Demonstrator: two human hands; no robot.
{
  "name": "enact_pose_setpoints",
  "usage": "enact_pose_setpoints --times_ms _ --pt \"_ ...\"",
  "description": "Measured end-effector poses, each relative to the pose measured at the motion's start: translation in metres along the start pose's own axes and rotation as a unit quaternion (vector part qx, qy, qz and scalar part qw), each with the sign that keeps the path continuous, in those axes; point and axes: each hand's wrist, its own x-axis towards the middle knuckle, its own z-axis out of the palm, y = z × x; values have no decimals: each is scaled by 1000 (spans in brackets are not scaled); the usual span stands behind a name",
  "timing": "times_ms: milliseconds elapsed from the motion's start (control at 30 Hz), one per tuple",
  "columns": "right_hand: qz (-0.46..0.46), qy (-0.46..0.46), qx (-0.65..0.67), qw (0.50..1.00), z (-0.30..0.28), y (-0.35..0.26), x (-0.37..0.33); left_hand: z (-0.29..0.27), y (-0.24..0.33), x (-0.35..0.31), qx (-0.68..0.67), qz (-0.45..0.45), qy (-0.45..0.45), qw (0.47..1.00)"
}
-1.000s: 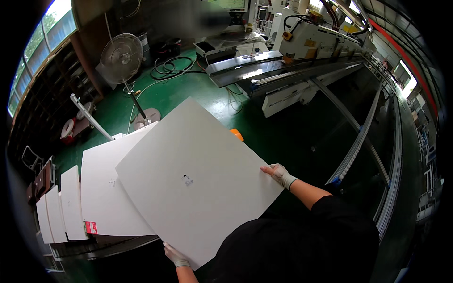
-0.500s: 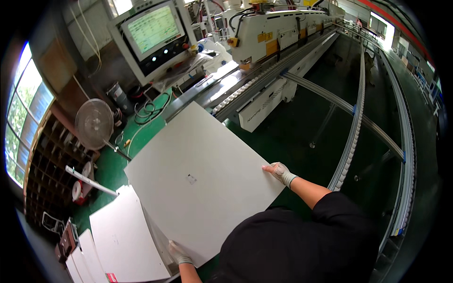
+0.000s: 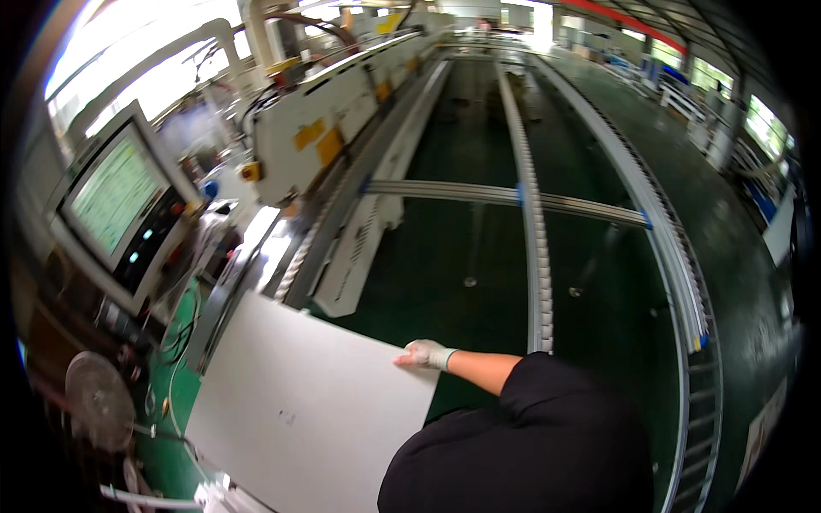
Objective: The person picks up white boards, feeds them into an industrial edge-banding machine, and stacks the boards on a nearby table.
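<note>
A large pale board (image 3: 333, 410) with a small label (image 3: 286, 417) lies before me at the lower left, tilted in the picture. Its far corner comes close to the near end of the machine's roller track (image 3: 301, 261); whether they touch I cannot tell. My right hand (image 3: 427, 354), in a pale glove with bare fingertips, grips the board's right edge. Thumb and finger rest on the upper face, while the other fingers are partly hidden. My left hand is out of view, and the board's near end runs past the lower rim.
A long edge-processing machine (image 3: 299, 141) stretches away at the left, its control screen (image 3: 118, 192) nearby. Roller rails (image 3: 532, 231) and a crossbar (image 3: 445, 191) stand to the right over the green floor. A round fan (image 3: 98, 400) stands at lower left.
The view has swung right, and the board now sits lower and farther left in the picture. My right hand still holds its right edge; my left hand has dropped out of view.
</note>
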Motion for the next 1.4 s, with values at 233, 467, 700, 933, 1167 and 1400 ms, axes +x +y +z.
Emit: enact_pose_setpoints --times_ms 233,467,700,933,1167,1400 --pt "116 258 352 892 41 10 -6 -7 29 -22 -61 -119 -85 987" --pt "146 65 789 594 44 -42 -41 -35 4 -46 -156 -233 -146 949" --pt "349 -212 569 714 120 -108 -130 23 34 -52 26 51 -194 979" --pt "195 -258 557 765 115 -83 -87 62 38 -43 93 21 -184 978" --pt "227 -256 532 775 49 -74 -57 120 58 -48 0 -79 -208 975" --pt "275 -192 629 702 -11 -33 -3 206 94 -43 122 -15 -269 955"
